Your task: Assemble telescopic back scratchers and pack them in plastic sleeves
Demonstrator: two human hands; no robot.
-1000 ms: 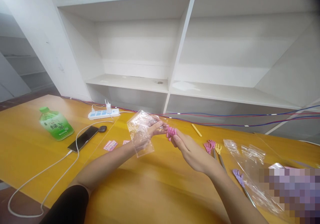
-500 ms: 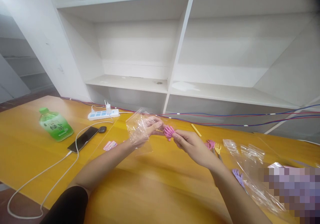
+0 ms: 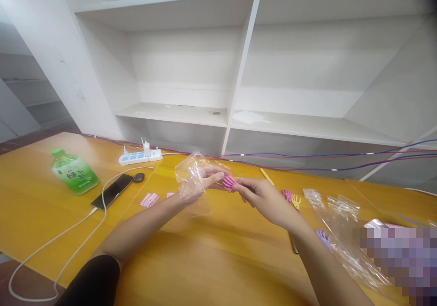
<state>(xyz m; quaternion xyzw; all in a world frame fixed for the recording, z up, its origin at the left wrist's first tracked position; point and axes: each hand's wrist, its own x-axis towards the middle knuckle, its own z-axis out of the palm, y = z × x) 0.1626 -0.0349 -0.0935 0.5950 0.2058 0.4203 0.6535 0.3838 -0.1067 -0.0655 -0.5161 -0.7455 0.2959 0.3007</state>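
Observation:
A pink, hand-shaped back scratcher head [image 3: 230, 183] is pinched by my right hand [image 3: 262, 199], its small claw fingers angled up and left. My left hand [image 3: 212, 178] meets it from the other side, thumb and fingertips at the claw. Crinkled clear plastic bag [image 3: 191, 178] lies around my left hand and wrist; my fingers appear closed on part of it, though the exact grip is unclear. The scratcher's handle is hidden. Beyond my right hand lie a pink back scratcher [image 3: 287, 195] and a yellow one [image 3: 296, 201]; a purple one [image 3: 323, 238] is beside my forearm.
Clear plastic bags [image 3: 341, 215] spread over the right of the wooden table [image 3: 205, 260]. Small pink cards [image 3: 149, 200], a phone [image 3: 114, 190], a green tea bottle [image 3: 75, 171] and a power strip [image 3: 139, 157] stand left. A yellow stick [image 3: 266, 176] lies near the back cables [image 3: 290, 168].
The pink claw has turned and moved slightly left, closer into my left fingers. The bag around my left hand has shifted a little. The whole view has moved slightly.

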